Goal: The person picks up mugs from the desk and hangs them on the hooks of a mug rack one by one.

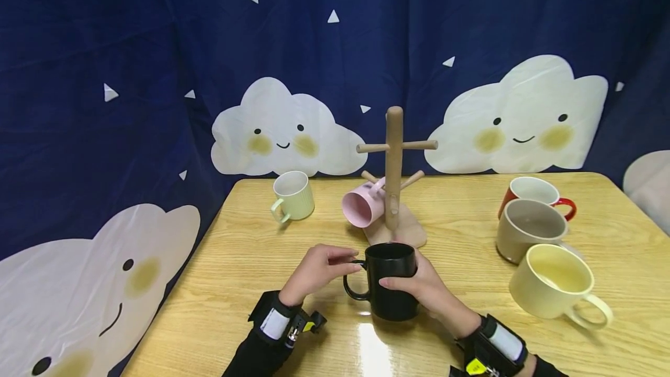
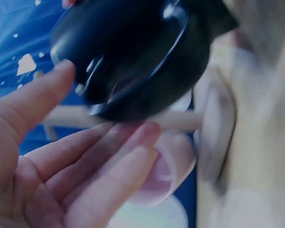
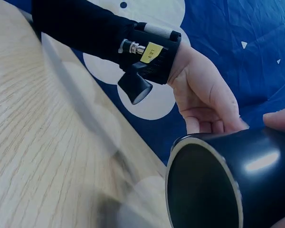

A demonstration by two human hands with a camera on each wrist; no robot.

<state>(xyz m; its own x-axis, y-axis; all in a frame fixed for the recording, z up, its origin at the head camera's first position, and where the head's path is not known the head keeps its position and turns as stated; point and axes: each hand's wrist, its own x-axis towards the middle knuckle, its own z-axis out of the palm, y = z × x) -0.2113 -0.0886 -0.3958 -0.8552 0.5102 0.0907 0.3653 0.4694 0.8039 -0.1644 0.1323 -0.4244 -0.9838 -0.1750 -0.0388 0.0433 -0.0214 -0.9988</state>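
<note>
My right hand (image 1: 431, 290) grips a black mug (image 1: 391, 284) round its body, thumb across the near side. Held upright above the wooden table, the mug shows its underside in the right wrist view. Its handle (image 1: 357, 295) points left. There my left hand (image 1: 320, 272) reaches toward the handle, with thumb and fingers spread apart and fairly straight in the left wrist view; whether they touch it I cannot tell. Behind the black mug stands a wooden mug tree (image 1: 394, 173). A pink mug (image 1: 362, 205) hangs by its handle from a lower left peg.
A pale green mug (image 1: 296, 198) stands at the back left of the table (image 1: 251, 249). On the right, a red mug with a white inside (image 1: 535, 189), a grey-beige mug (image 1: 518, 234) and a pale yellow mug (image 1: 539, 290) stand close together. A blue cloud-patterned curtain (image 1: 314, 45) hangs behind.
</note>
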